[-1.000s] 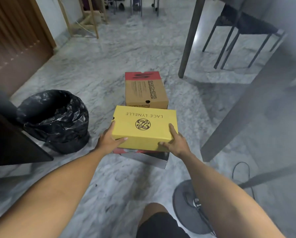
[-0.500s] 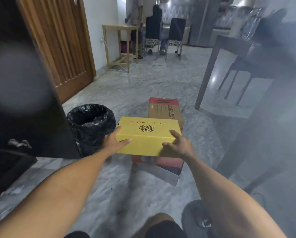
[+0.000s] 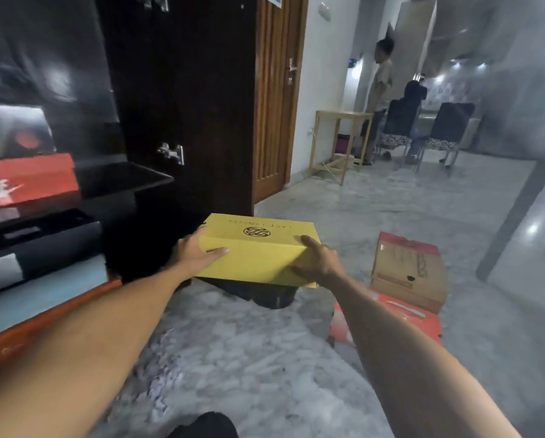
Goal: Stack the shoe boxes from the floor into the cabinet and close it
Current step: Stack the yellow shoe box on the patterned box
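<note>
At the far left of the frame the open cabinet (image 3: 132, 181) shows a blurred stack of shoe boxes: a red box (image 3: 28, 181) on top, a black box (image 3: 40, 245) under it, a pale blue box (image 3: 43, 295) lower down and an orange box (image 3: 43, 327) at the bottom. The dark cabinet door (image 3: 185, 105) stands open just right of them, with a metal hinge (image 3: 171, 152) on its inner face.

In the middle of the frame the left hand (image 3: 195, 254) grips the left end of the yellow shoe box (image 3: 258, 251), thumb across the near face. The box is held level above the marble floor (image 3: 233, 358), in front of the cabinet's lower part. The right hand (image 3: 315, 263) grips its right end, fingers over the top edge. A black bin (image 3: 264, 294) shows just beneath the box.

To the right, on the floor, a brown shoe box (image 3: 407, 273) with a red lid lies beside a red shoe box (image 3: 403, 320), the two touching. In the upper right background a wooden door (image 3: 274, 105), a small wooden table (image 3: 337, 137), two chairs (image 3: 422, 131) and a standing person (image 3: 378, 90) appear, all blurred.
</note>
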